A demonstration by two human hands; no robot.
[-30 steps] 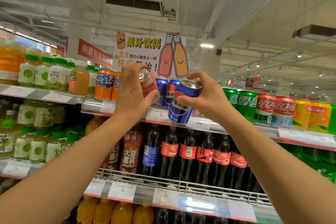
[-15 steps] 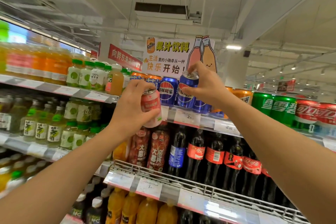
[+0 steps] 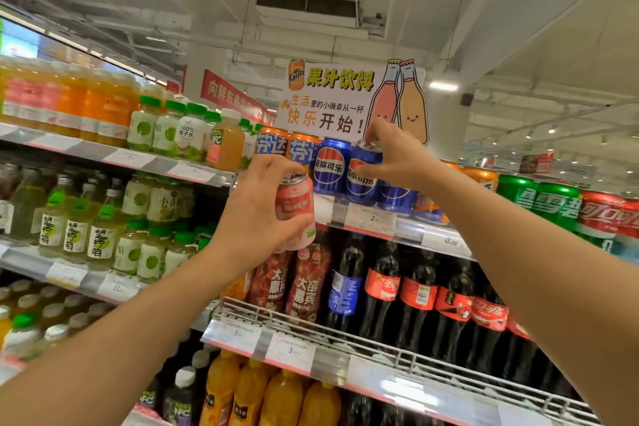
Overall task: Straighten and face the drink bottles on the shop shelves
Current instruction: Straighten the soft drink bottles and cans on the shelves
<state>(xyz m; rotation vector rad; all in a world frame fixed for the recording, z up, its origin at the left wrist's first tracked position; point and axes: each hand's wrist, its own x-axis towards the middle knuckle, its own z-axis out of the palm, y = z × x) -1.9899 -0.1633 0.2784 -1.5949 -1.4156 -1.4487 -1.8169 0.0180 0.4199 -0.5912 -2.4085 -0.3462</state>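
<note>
Top shelf (image 3: 408,230) | my R hand (image 3: 397,159) pinches tilted Pepsi can (image 3: 363,171) at shelf edge | L hand (image 3: 256,218) wraps pink peach can (image 3: 296,209), off-shelf | risk: tilted can may tip, knocking neighbour Pepsi can (image 3: 328,166).

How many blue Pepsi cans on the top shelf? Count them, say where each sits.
3 show. One blue Pepsi can stands beside the orange Fanta cans, a second can is gripped by the right hand, a third can peeks out under that hand. More may hide behind.
</note>
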